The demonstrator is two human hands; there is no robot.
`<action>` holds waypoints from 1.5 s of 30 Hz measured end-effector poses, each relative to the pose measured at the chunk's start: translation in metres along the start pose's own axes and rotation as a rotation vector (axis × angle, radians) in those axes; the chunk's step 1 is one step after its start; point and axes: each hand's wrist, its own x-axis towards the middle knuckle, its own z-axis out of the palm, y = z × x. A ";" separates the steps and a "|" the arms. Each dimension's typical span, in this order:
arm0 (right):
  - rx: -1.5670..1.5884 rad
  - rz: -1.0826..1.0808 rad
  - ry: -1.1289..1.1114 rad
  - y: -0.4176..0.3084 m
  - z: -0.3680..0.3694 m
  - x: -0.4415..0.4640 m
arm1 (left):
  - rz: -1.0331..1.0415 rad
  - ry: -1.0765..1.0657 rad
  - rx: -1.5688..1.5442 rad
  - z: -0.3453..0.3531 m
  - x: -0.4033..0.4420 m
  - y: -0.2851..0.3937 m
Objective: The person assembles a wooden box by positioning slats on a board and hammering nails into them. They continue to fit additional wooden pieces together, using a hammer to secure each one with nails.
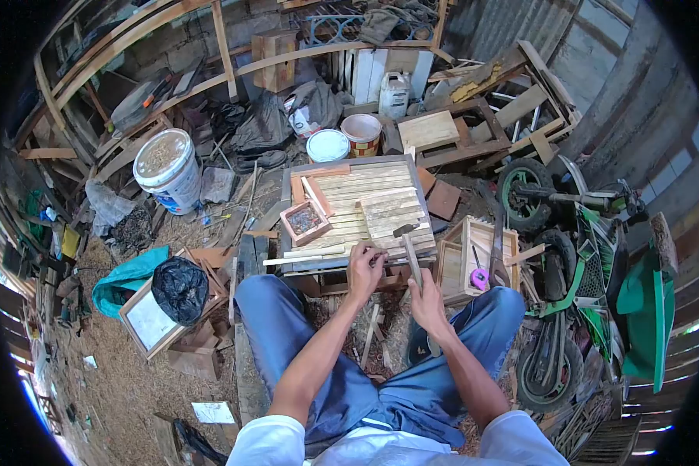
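Head view: hammer (412, 260) over near edge of slatted desk (357, 182), long axis running away from person, head end far, handle end near. Handle's lower end hidden in right hand (427, 304), grip closed around it. Left hand (364, 269) beside pale strips (315, 252), fingertips bunched; pinched item, if any, unclear.

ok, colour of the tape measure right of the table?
Pink-purple tape measure, seen in the head view.
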 end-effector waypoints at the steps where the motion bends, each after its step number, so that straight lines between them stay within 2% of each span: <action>1: 0.004 0.004 -0.007 -0.001 -0.001 -0.002 | -0.039 0.001 0.004 0.001 -0.003 0.001; 5: 0.003 0.024 -0.058 0.002 -0.002 -0.005 | -0.185 0.028 -0.115 0.007 -0.006 0.001; 11: 0.013 0.046 -0.081 0.003 -0.002 -0.008 | -0.166 0.057 -0.087 0.006 -0.008 0.000; 14: 0.016 -0.039 -0.094 0.000 -0.004 -0.008 | -0.197 0.047 -0.125 0.006 -0.008 -0.002; 23: -0.220 -0.014 -0.241 -0.012 -0.001 -0.002 | -0.178 0.033 -0.124 0.004 -0.012 -0.012; 26: -0.235 0.004 -0.206 -0.036 -0.008 -0.003 | -0.192 0.026 -0.142 0.000 -0.009 -0.010; 29: -0.236 -0.004 -0.192 -0.031 -0.002 -0.001 | -0.180 0.023 -0.130 0.002 -0.009 -0.012; 32: -0.347 0.024 -0.269 -0.024 -0.002 0.005 | -0.176 0.005 -0.121 0.002 -0.011 -0.015; 35: -0.260 -0.017 -0.229 -0.043 -0.014 0.003 | -0.159 0.028 -0.153 0.003 -0.009 -0.013; 41: -0.326 0.017 -0.294 -0.019 -0.007 0.010 | -0.107 0.029 -0.125 0.006 -0.010 -0.019; 44: -0.234 -0.009 -0.200 -0.040 -0.012 0.006 | -0.099 0.027 -0.133 0.003 -0.009 -0.016; 45: -0.261 0.023 -0.237 -0.035 -0.010 0.004 | -0.095 0.027 -0.137 0.003 -0.009 -0.015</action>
